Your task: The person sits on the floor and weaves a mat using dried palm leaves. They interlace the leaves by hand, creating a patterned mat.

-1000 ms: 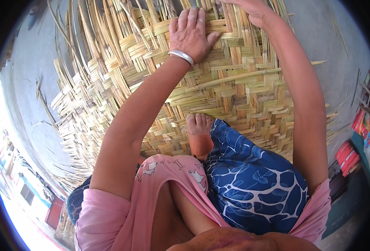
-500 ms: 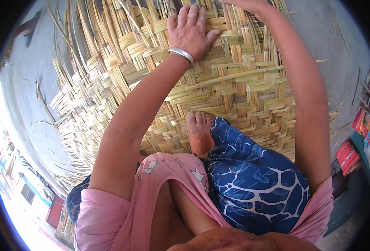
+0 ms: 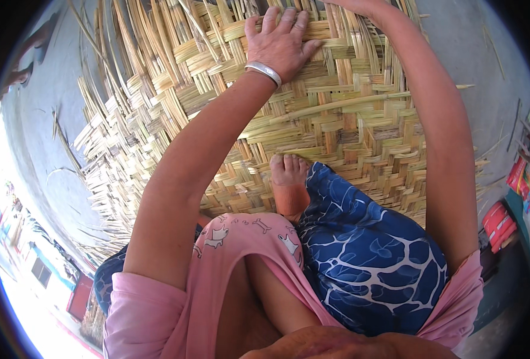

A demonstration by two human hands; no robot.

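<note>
Floor of smooth grey (image 3: 49, 179) fills the left of our view, where parts of another person's feet (image 3: 22, 75) show at the upper rim, too small for us to count. Next to it we have one large woven mat (image 3: 360, 137), lying flat on that floor beneath our arms; its plaited strips are flat, fibrous and straw-coloured, streaked green and brown, with long loose ends bristling along the left and upper sides. Two hands reach over it. Our left hand (image 3: 275, 49) lies palm down on the weave, four fingers fanned and the thumb held out, and one smooth, silvery metal bangle (image 3: 265, 72) rings its wrist. Below, near the middle, one bare foot (image 3: 289, 172) rests on the tighter, zigzag plaiting, between a soft pink shirt (image 3: 247, 230) with printed animals and a blue cloth (image 3: 372, 263) veined in white. Our right hand (image 3: 357, 6) is cut off by the upper edge, so we cannot tell whether its fingers are spread or pinching anything. Farther right we find one red, ridged bundle (image 3: 498, 225) beside the dark lower rim
</note>
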